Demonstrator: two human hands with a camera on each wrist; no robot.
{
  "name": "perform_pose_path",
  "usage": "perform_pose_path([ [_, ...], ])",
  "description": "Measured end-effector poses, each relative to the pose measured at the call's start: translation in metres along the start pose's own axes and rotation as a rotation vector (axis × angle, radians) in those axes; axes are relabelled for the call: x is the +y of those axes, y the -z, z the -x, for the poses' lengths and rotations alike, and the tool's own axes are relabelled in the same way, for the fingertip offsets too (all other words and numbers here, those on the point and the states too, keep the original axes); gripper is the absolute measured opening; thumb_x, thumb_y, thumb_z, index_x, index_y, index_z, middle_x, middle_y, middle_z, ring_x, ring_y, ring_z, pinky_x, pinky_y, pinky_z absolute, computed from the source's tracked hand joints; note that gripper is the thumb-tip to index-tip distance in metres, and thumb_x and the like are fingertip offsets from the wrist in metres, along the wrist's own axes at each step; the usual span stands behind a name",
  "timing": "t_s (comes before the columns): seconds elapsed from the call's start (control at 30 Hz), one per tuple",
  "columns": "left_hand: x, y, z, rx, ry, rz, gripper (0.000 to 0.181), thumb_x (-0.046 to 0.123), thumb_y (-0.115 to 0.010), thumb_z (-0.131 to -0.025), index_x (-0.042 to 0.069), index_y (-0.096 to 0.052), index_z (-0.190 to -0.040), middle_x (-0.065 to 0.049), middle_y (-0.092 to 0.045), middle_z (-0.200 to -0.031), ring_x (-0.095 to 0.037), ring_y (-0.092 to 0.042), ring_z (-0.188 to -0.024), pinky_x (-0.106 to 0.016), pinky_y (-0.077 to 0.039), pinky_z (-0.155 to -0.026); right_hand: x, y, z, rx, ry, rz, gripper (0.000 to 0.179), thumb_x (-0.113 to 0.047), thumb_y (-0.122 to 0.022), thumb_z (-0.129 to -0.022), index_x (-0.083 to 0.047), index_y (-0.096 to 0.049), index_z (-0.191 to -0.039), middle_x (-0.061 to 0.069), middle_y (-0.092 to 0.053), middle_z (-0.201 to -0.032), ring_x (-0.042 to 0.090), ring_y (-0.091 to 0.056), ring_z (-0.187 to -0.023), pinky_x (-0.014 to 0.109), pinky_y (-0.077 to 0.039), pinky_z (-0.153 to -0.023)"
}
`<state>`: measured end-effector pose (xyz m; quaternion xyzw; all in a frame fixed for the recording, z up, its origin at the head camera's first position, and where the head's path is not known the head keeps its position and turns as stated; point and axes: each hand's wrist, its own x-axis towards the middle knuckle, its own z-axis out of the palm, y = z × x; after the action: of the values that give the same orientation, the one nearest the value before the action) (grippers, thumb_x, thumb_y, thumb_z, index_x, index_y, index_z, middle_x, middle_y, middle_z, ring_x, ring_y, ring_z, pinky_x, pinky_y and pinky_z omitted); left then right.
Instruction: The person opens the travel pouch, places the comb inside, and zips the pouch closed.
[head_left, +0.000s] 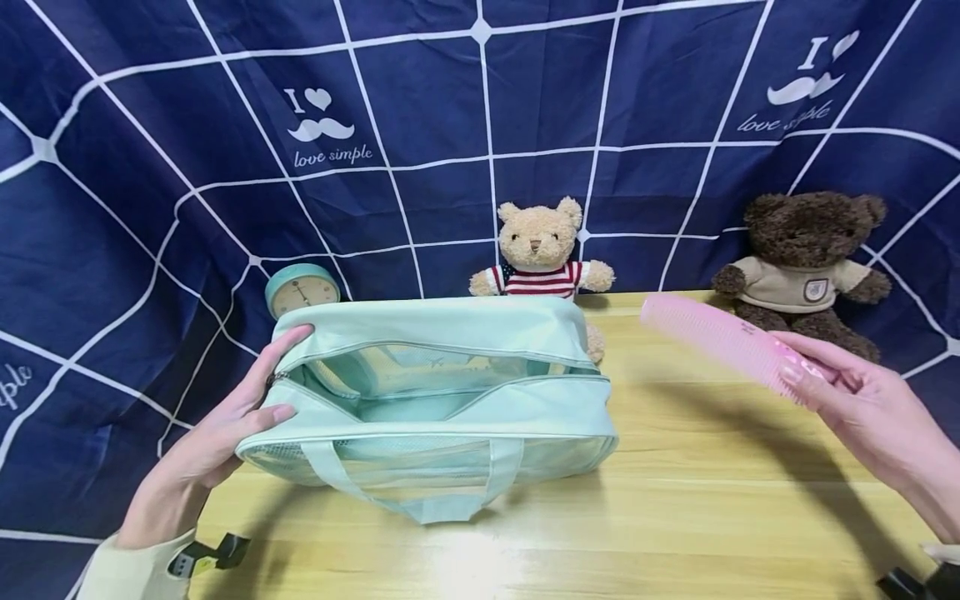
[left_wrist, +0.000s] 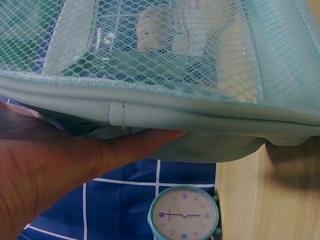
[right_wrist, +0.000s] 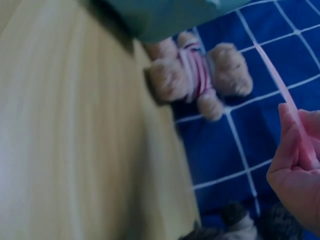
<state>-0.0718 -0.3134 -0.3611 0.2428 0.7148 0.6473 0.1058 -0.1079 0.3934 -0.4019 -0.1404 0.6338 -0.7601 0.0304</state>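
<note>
A mint-green toiletry bag [head_left: 450, 425] with clear panels and mesh ends stands on the table, its top zip open and a strap handle hanging in front. My left hand [head_left: 225, 417] holds the bag's left end, thumb over the front edge and a finger over the back one. In the left wrist view, the mesh end [left_wrist: 165, 55] hides part of that hand. My right hand [head_left: 862, 392] pinches a pink comb [head_left: 712, 333] by its right end, raised above the table to the right of the bag. The comb shows edge-on in the right wrist view.
Behind the bag sits a light teddy bear [head_left: 540, 242] in a striped top. A dark brown bear [head_left: 806, 258] is at the back right. A round teal clock [head_left: 302, 289] stands behind the bag's left end. Blue gridded cloth [head_left: 420, 100] hangs behind the wooden table [head_left: 675, 517].
</note>
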Motion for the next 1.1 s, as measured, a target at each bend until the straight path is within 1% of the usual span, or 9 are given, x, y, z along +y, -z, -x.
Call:
perform_pose_path([
  [0.13,0.0,0.0,0.001,0.002,-0.002,0.0,0.086,-0.011,-0.042,-0.101,0.019,-0.013,-0.176,-0.018,-0.024,-0.158,-0.019,-0.05,-0.129,-0.026,-0.052,-0.098,-0.01,-0.011,-0.009,-0.002,0.022,-0.163,0.053,0.024,-0.036,-0.107,0.005,-0.063,-0.147,0.013,-0.075,-0.13,0.014,-0.073,-0.111,0.024,-0.06,-0.085],
  [0.27,0.001,-0.001,0.001,0.01,-0.001,0.002,0.087,-0.011,-0.043,-0.1,0.019,-0.013,-0.176,-0.016,-0.023,-0.159,-0.02,-0.049,-0.131,-0.025,-0.052,-0.099,-0.023,-0.027,-0.019,0.032,0.002,-0.218,0.05,0.023,-0.038,-0.107,0.006,-0.065,-0.145,0.015,-0.074,-0.133,0.018,-0.075,-0.112,0.027,-0.061,-0.086],
  [0.4,0.001,-0.001,0.0,0.016,0.0,0.005,0.087,-0.011,-0.043,-0.1,0.019,-0.013,-0.176,-0.014,-0.02,-0.161,-0.021,-0.047,-0.132,-0.025,-0.051,-0.099,-0.035,-0.046,-0.029,0.02,0.002,-0.233,0.048,0.023,-0.039,-0.106,0.008,-0.063,-0.145,0.016,-0.075,-0.131,0.02,-0.076,-0.109,0.029,-0.061,-0.086],
  [0.5,0.001,-0.001,0.0,0.023,-0.007,-0.005,0.087,-0.012,-0.043,-0.1,0.018,-0.015,-0.176,-0.012,-0.019,-0.164,-0.024,-0.043,-0.135,-0.024,-0.049,-0.102,-0.042,-0.063,-0.037,0.02,-0.014,-0.201,0.046,0.021,-0.042,-0.107,0.006,-0.065,-0.145,0.015,-0.076,-0.128,0.018,-0.075,-0.105,0.028,-0.061,-0.083],
  [0.6,0.0,-0.001,0.0,0.029,-0.011,-0.014,0.086,-0.012,-0.044,-0.1,0.018,-0.016,-0.176,-0.011,-0.019,-0.164,-0.026,-0.04,-0.136,-0.023,-0.047,-0.103,-0.049,-0.078,-0.045,0.013,-0.059,-0.199,0.044,0.017,-0.045,-0.109,0.002,-0.068,-0.144,0.011,-0.077,-0.126,0.016,-0.075,-0.101,0.026,-0.06,-0.08],
  [0.7,0.001,-0.001,-0.001,0.027,-0.01,-0.005,0.085,-0.012,-0.043,-0.101,0.018,-0.016,-0.176,-0.013,-0.021,-0.162,-0.023,-0.045,-0.133,-0.024,-0.05,-0.101,-0.056,-0.092,-0.055,-0.014,-0.102,-0.23,0.043,0.015,-0.046,-0.109,0.0,-0.07,-0.142,0.01,-0.076,-0.128,0.015,-0.075,-0.103,0.025,-0.06,-0.083],
  [0.83,0.001,-0.001,-0.002,0.015,-0.007,0.011,0.085,-0.011,-0.043,-0.101,0.019,-0.015,-0.176,-0.016,-0.024,-0.16,-0.02,-0.051,-0.129,-0.026,-0.054,-0.097,-0.064,-0.114,-0.068,-0.09,-0.144,-0.221,0.043,0.013,-0.047,-0.11,-0.001,-0.071,-0.143,0.009,-0.074,-0.133,0.016,-0.073,-0.108,0.025,-0.06,-0.086],
  [0.97,0.001,-0.001,-0.002,0.023,-0.016,0.004,0.085,-0.011,-0.043,-0.101,0.018,-0.016,-0.176,-0.015,-0.023,-0.161,-0.021,-0.049,-0.131,-0.025,-0.052,-0.099,-0.072,-0.144,-0.079,-0.171,-0.168,-0.136,0.04,0.008,-0.049,-0.111,-0.002,-0.069,-0.145,0.011,-0.071,-0.14,0.016,-0.071,-0.111,0.026,-0.058,-0.09],
  [1.1,0.0,-0.001,-0.001,0.027,-0.028,0.011,0.084,-0.011,-0.043,-0.102,0.017,-0.016,-0.176,-0.017,-0.025,-0.159,-0.02,-0.052,-0.128,-0.026,-0.054,-0.097,-0.082,-0.183,-0.086,-0.251,-0.202,-0.031,0.039,0.001,-0.055,-0.112,-0.005,-0.066,-0.149,0.012,-0.066,-0.148,0.019,-0.069,-0.12,0.028,-0.054,-0.101],
])
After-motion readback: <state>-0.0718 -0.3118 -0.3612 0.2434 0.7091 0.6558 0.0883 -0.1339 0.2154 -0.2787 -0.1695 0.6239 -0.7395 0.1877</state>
